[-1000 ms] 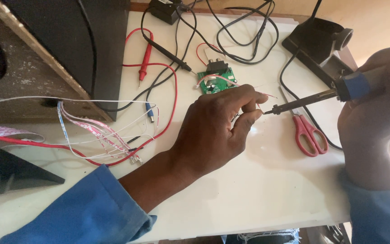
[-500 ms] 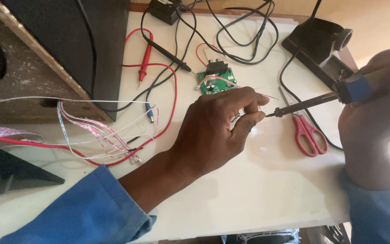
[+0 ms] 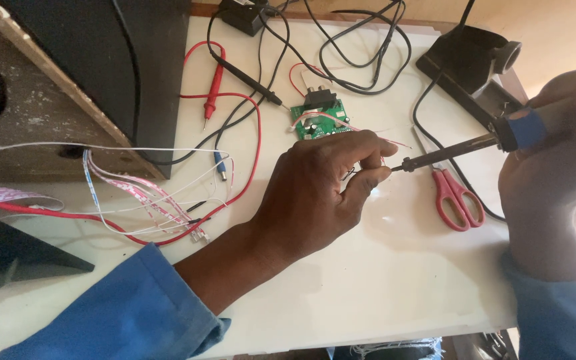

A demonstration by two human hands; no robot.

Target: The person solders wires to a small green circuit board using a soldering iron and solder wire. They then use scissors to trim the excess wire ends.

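scissors [image 3: 457, 198] right of circuit board [image 3: 316, 120]

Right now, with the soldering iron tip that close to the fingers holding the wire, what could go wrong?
1. The soldering iron tip sits almost against the left hand fingertips pinching a thin wire, so a burn looks possible.
2. The right hand grips the iron far back, so the tip may wobble.
3. The green circuit board and its thin wires lie just behind the tip; a slip might scorch them.

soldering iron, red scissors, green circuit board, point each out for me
soldering iron [image 3: 449, 151], head view, on its metal shaft
red scissors [image 3: 458, 199], head view, on the handles
green circuit board [image 3: 315, 122], head view, on the board's face
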